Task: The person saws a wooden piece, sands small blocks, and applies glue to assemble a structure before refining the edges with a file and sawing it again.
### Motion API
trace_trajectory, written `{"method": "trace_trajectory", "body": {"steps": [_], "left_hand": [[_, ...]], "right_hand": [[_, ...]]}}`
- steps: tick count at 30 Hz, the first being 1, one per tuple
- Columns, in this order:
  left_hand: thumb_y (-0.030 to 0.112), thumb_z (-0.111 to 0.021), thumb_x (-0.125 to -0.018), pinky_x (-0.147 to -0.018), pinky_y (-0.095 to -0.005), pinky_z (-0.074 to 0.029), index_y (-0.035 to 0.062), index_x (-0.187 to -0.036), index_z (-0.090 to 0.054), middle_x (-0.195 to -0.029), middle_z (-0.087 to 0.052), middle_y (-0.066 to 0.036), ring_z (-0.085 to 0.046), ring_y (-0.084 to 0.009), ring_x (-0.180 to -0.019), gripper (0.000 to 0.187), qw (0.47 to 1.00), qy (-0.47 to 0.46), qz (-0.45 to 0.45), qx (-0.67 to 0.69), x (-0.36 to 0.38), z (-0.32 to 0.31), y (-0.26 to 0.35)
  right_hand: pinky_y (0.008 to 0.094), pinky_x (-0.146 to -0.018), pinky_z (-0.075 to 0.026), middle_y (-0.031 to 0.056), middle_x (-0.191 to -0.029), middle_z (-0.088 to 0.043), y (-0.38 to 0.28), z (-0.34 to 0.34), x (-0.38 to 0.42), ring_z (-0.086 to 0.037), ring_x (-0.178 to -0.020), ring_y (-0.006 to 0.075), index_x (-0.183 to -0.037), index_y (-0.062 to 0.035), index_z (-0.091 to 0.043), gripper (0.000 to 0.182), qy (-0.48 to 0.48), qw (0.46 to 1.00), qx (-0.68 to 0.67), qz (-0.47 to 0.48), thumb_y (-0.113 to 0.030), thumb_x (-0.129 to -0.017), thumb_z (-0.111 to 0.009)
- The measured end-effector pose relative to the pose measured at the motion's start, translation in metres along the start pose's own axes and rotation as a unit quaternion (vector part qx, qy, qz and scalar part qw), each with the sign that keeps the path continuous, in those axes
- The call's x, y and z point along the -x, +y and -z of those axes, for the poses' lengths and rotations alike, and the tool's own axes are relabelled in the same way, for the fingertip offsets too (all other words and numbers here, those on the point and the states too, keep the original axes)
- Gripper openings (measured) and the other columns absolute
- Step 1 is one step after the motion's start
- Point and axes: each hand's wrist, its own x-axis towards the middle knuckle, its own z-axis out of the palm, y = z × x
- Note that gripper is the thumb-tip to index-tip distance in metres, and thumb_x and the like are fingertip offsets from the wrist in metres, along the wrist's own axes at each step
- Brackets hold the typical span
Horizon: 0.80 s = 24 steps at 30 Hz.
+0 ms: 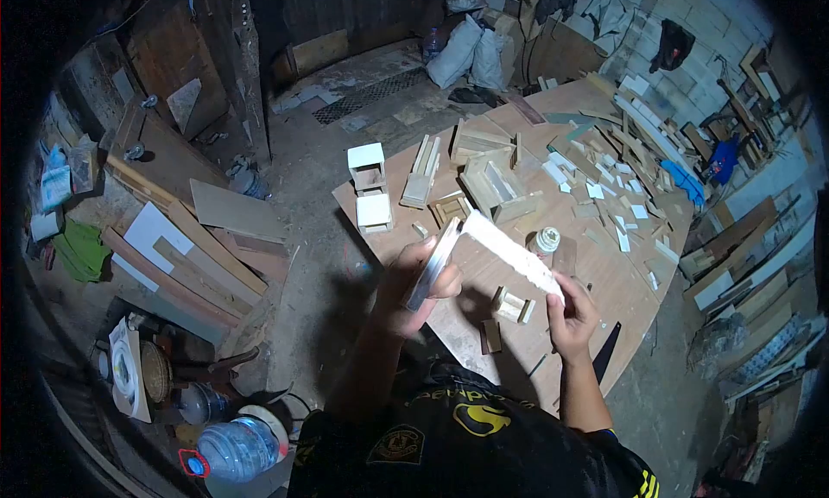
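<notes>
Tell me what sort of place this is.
It looks like a woodworking shop, probably a small one: wood offcuts lie scattered over a broad table, open boxy wooden pieces sit among them, and boards are kept along the right-hand wall.

left hand (413,278) raised, fingers (448,280) curled; right hand (575,317) slightly lower, fingers pinched.

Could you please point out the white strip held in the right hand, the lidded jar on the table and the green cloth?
White strip (511,254): head view, middle of its length.
Lidded jar (549,236): head view, on its lid.
Green cloth (85,249): head view, central folds.
</notes>
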Motion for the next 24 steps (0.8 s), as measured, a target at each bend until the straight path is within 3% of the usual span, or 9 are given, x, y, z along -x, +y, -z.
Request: {"method": "trace_trajectory", "body": {"steps": [5, 8, 11, 13, 15, 18, 19, 21, 24], "left_hand": [[0.034, -0.039, -0.098, -0.054, -0.0288, -0.023, 0.0164, -0.067, -0.041, -0.053, -0.032, 0.006, -0.026, -0.0093, -0.049, 0.036, 0.936, 0.272, -0.106, -0.196, 0.001, 0.004, -0.021], [0.034, -0.041, -0.097, -0.055, -0.0287, -0.025, 0.0149, -0.070, -0.043, -0.053, -0.033, 0.005, -0.028, -0.0097, -0.050, 0.033, 1.000, 0.000, 0.005, -0.027, -0.002, 0.000, 0.001], [0.033, -0.041, -0.097, -0.055, -0.0290, -0.027, 0.0140, -0.070, -0.044, -0.053, -0.034, 0.005, -0.030, -0.0101, -0.051, 0.033, 1.000, 0.005, -0.004, -0.020, -0.003, 0.006, 0.001], [0.032, -0.043, -0.098, -0.055, -0.0280, -0.028, 0.0129, -0.074, -0.044, -0.057, -0.034, 0.004, -0.031, -0.0099, -0.053, 0.030, 1.000, 0.001, -0.017, -0.011, -0.001, 0.015, -0.003], [0.031, -0.044, -0.099, -0.054, -0.0270, -0.029, 0.0118, -0.078, -0.044, -0.060, -0.034, 0.003, -0.032, -0.0098, -0.055, 0.028, 1.000, -0.009, -0.025, 0.000, -0.002, 0.013, -0.012], [0.032, -0.040, -0.097, -0.057, -0.0301, -0.030, 0.0127, -0.074, -0.047, -0.055, -0.038, 0.004, -0.036, -0.0110, -0.054, 0.031, 0.855, 0.302, -0.321, -0.273, -0.011, -0.008, -0.045], [0.032, -0.040, -0.097, -0.057, -0.0301, -0.030, 0.0127, -0.074, -0.047, -0.055, -0.038, 0.004, -0.036, -0.0110, -0.054, 0.031, 0.856, 0.301, -0.322, -0.272, -0.010, -0.002, -0.034], [0.031, -0.040, -0.097, -0.058, -0.0311, -0.032, 0.0125, -0.075, -0.047, -0.057, -0.040, 0.003, -0.040, -0.0118, -0.057, 0.030, 0.999, -0.035, -0.005, -0.011, -0.005, 0.017, 0.001], [0.033, -0.039, -0.098, -0.055, -0.0287, -0.027, 0.0130, -0.073, -0.044, -0.057, -0.035, 0.004, -0.032, -0.0104, -0.054, 0.032, 0.981, 0.139, -0.080, -0.108, -0.010, 0.016, -0.019]], "right_hand": [[0.0266, -0.051, -0.033, 0.0071, -0.066, -0.054, -0.010, 0.003, -0.006, -0.046, -0.055, 0.0137, -0.109, 0.0010, -0.066, 0.029, -0.137, 0.990, -0.032, 0.005, -0.005, -0.080, -0.066], [0.0256, -0.061, -0.040, 0.0107, -0.079, -0.061, -0.006, -0.003, -0.006, -0.055, -0.066, 0.0152, -0.109, 0.0039, -0.065, 0.028, -0.073, 0.993, -0.049, -0.075, -0.006, -0.083, -0.063], [0.0240, -0.057, -0.039, 0.0100, -0.075, -0.062, -0.001, -0.003, -0.003, -0.056, -0.064, 0.0126, -0.112, 0.0021, -0.065, 0.032, 0.006, 0.983, -0.118, -0.141, -0.007, -0.082, -0.064], [0.0247, -0.054, -0.037, 0.0087, -0.071, -0.060, -0.009, 0.006, -0.005, -0.052, -0.059, 0.0116, -0.111, 0.0020, -0.066, 0.031, -0.133, 0.986, -0.092, 0.028, -0.009, -0.081, -0.064], [0.0256, -0.051, -0.035, 0.0067, -0.067, -0.058, -0.017, 0.006, -0.007, -0.046, -0.054, 0.0108, -0.108, 0.0015, -0.067, 0.030, -0.196, 0.976, -0.097, -0.013, -0.010, -0.081, -0.064], [0.0251, -0.062, -0.042, 0.0100, -0.083, -0.065, -0.008, 0.005, -0.010, -0.056, -0.070, 0.0119, -0.107, 0.0064, -0.065, 0.027, -0.184, 0.974, -0.065, -0.112, -0.009, -0.085, -0.063], [0.0251, -0.062, -0.042, 0.0100, -0.083, -0.065, -0.005, 0.002, -0.010, -0.056, -0.070, 0.0119, -0.107, 0.0064, -0.065, 0.027, -0.184, 0.974, -0.064, -0.112, -0.009, -0.085, -0.063], [0.0245, -0.064, -0.044, 0.0104, -0.087, -0.066, -0.003, -0.007, -0.010, -0.058, -0.074, 0.0116, -0.108, 0.0063, -0.064, 0.028, -0.051, 0.989, -0.081, -0.117, -0.010, -0.086, -0.062], [0.0255, -0.066, -0.045, 0.0112, -0.089, -0.066, -0.002, 0.004, -0.006, -0.060, -0.077, 0.0130, -0.106, 0.0059, -0.065, 0.026, -0.112, 0.982, -0.099, -0.111, -0.009, -0.085, -0.063]]}}
